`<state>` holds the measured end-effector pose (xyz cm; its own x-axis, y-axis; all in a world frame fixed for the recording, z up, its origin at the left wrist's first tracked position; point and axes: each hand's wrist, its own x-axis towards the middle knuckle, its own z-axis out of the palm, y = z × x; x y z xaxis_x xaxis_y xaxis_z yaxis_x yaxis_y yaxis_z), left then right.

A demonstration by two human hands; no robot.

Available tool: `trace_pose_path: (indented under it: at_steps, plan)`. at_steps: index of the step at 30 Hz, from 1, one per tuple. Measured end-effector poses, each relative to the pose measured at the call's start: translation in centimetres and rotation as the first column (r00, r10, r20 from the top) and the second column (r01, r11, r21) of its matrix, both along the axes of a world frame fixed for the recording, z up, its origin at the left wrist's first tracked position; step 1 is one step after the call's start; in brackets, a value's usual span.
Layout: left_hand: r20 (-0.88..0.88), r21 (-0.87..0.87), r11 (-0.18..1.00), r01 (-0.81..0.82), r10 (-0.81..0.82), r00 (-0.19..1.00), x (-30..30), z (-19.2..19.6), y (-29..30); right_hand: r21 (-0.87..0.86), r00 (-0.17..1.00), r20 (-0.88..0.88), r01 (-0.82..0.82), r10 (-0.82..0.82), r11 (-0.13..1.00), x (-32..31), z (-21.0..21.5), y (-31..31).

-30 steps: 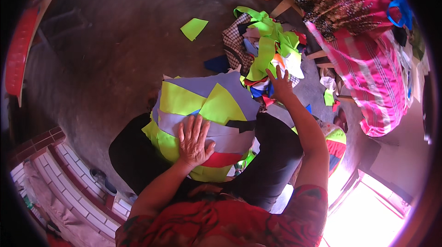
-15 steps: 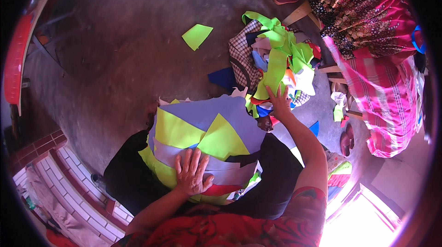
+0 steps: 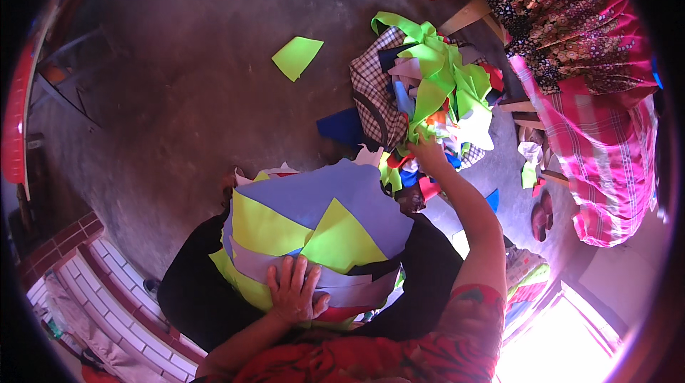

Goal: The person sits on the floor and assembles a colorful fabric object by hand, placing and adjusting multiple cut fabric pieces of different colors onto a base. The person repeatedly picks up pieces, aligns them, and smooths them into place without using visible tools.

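One view only, from the person's head, looking steeply down over their own lap. The fisheye bends everything toward a dark round rim. Both forearms come in from the lower edge, very close to the lens. The left hand sits low in the picture, just under the camera; the right hand reaches farther out, up and to the right of it. Beyond the hands the concrete floor fills the upper half, well away from the lens.
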<state>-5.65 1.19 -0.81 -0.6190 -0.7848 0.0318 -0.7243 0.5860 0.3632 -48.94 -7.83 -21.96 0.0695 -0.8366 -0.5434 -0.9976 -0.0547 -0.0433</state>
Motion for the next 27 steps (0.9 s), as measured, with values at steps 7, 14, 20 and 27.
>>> trace_pose_path:
  at_steps: [7, 14, 20, 27]
  plan:
    - [-0.001, 0.025, 1.000, 0.008, -0.008, 1.000, 0.0, 0.1, -0.2, -0.031, 0.991, 0.085, -0.098, 0.101, 0.995, -1.3, 0.8, 0.0]
    - [0.009, 0.074, 0.997, -0.001, 0.000, 1.000, -0.2, 0.6, -0.3, -0.160, 0.952, 0.133, 0.296, -0.277, 0.942, -3.8, 8.9, -1.2]
    - [0.011, 0.065, 0.997, 0.033, -0.033, 0.999, -0.1, 0.5, -0.5, -0.376, 0.862, 0.233, 0.508, -0.451, 0.775, -7.4, 12.8, -1.2]
    - [0.026, 0.079, 0.996, 0.048, -0.050, 0.998, 0.3, 0.0, -0.1, -0.306, 0.843, 0.106, 0.532, -0.527, 0.790, -9.9, 9.4, -3.0]
